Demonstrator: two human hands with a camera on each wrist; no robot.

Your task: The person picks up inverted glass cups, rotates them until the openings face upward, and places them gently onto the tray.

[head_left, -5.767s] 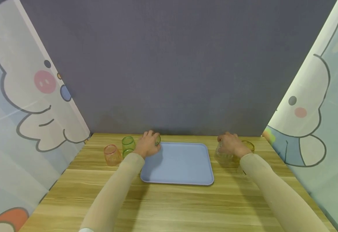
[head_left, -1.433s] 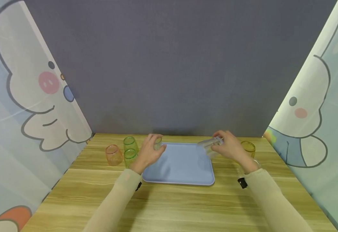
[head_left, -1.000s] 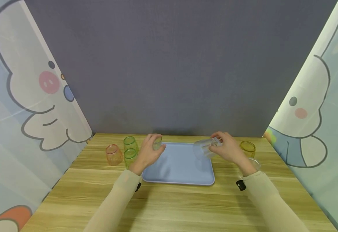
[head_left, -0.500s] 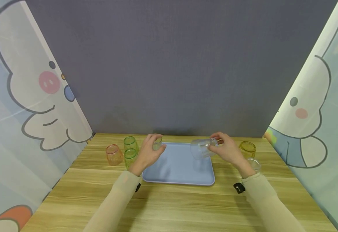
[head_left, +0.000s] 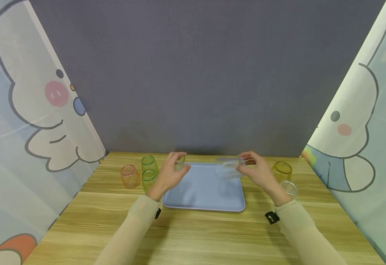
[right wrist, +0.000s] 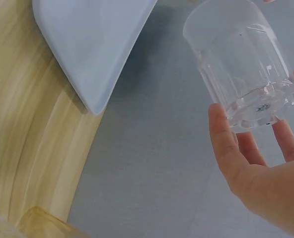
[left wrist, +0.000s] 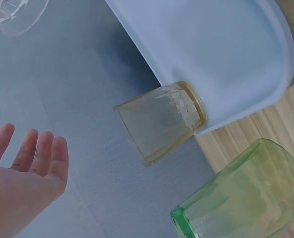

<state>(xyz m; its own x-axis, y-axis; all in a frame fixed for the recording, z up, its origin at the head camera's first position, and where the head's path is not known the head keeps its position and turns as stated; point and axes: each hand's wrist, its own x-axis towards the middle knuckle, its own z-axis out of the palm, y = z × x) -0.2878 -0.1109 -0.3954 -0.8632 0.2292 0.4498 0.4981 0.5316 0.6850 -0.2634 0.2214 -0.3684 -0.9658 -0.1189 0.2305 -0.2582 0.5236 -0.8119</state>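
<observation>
My right hand grips a clear drinking glass by its base end. That glass is tipped on its side above the right part of the blue tray, its mouth toward the left. In the right wrist view, fingertips and thumb pinch around the thick bottom of the clear glass. My left hand hovers over the tray's left side with thumb and fingers spread. A pale amber-rimmed glass appears at the tray's corner in the left wrist view, apart from the left hand, which holds nothing.
Left of the tray stand two green glasses and a pink-orange glass. A yellow glass and another clear glass stand on the right, near the right forearm. A grey panel rises behind the wooden table.
Since the earliest frame my right hand has lifted the clear glass off the table, tipped it and brought it left over the tray. Lately it drifts slightly left; the left hand stays nearly still.
</observation>
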